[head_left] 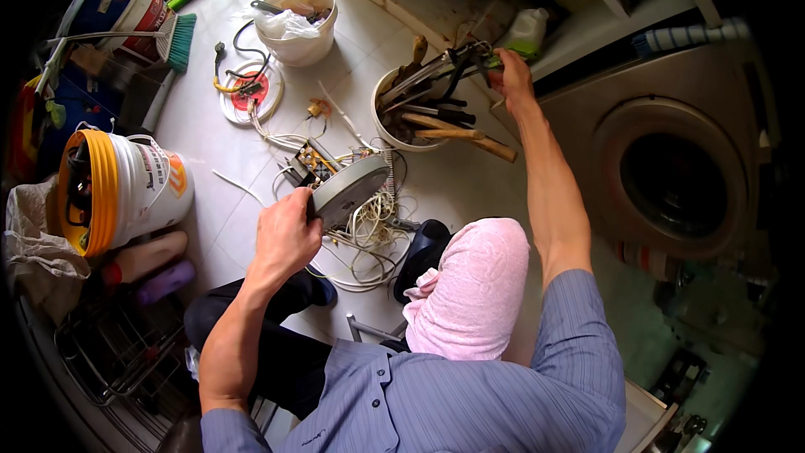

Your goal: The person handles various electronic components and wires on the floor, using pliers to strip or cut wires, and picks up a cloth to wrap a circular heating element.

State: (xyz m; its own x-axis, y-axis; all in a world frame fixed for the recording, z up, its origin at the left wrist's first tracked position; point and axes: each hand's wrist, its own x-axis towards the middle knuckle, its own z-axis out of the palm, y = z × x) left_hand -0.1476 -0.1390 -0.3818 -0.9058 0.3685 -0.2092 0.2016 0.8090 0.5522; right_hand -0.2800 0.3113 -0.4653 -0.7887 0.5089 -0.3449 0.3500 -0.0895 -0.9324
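My left hand is closed on the rim of a round grey appliance base, held tilted over the floor. A circuit board with small parts shows at its far left side. Beneath and beside it lies a tangle of pale cables. At the far right, my stretched right arm brings my right hand to the upper edge of a tool bucket. Its fingers are closed around something partly reddish and green that I cannot make out. Wooden and dark tool handles stick out of the bucket.
A white bucket with a plastic bag stands at the back, near a coiled white cable. On the left is a yellow-rimmed bucket. A washing machine stands right. A pink towel covers my right knee.
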